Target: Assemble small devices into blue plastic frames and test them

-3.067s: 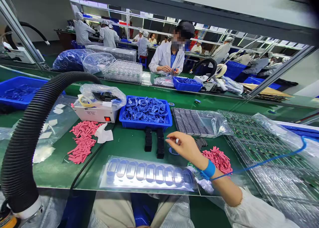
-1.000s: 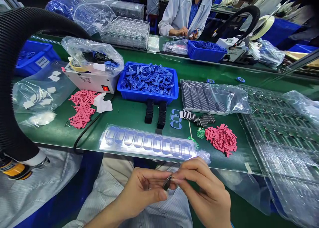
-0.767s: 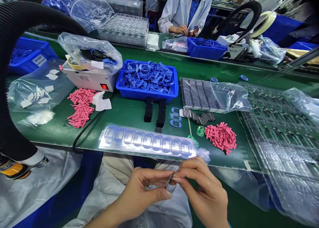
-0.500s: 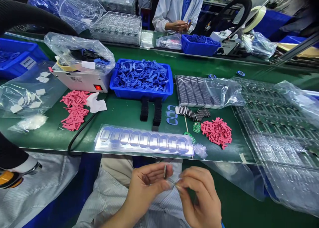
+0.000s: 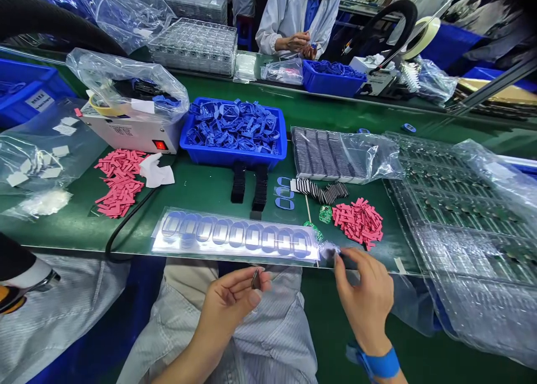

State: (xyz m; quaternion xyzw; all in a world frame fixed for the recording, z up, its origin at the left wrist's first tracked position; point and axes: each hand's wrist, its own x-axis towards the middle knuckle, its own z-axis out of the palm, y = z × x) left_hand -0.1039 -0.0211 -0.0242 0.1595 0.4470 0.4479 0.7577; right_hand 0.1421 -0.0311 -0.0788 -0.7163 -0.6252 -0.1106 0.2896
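Note:
My left hand [image 5: 232, 297], closed, pinches a small thin dark plate [image 5: 255, 279] edge-on between thumb and fingers, over my lap in front of the table edge. My right hand [image 5: 364, 294], with a blue wrist strap [image 5: 380, 363], reaches to the table edge. Its thumb and forefinger tips come together at a little heap of clear film scraps [image 5: 329, 252], seemingly on a piece of clear film. Left of that heap lies a clear sheet [image 5: 168, 245] bearing a row of oval blue-rimmed pieces. Green circuit boards [image 5: 325, 213] and pink strips [image 5: 358, 222] lie just beyond my right hand.
A blue bin [image 5: 235, 157] of blue plastic frames stands mid-table. Stacks of black pieces [image 5: 259, 185], a bagged block of dark plates [image 5: 327, 155] and trays of circuit boards [image 5: 453, 194] lie around it. A co-worker [image 5: 289, 26] sits opposite. A black cable [image 5: 126, 227] hangs over the edge.
My right hand has left my left hand and moved right and forward to the film scraps. My left hand has shifted slightly left, still holding the dark plate.

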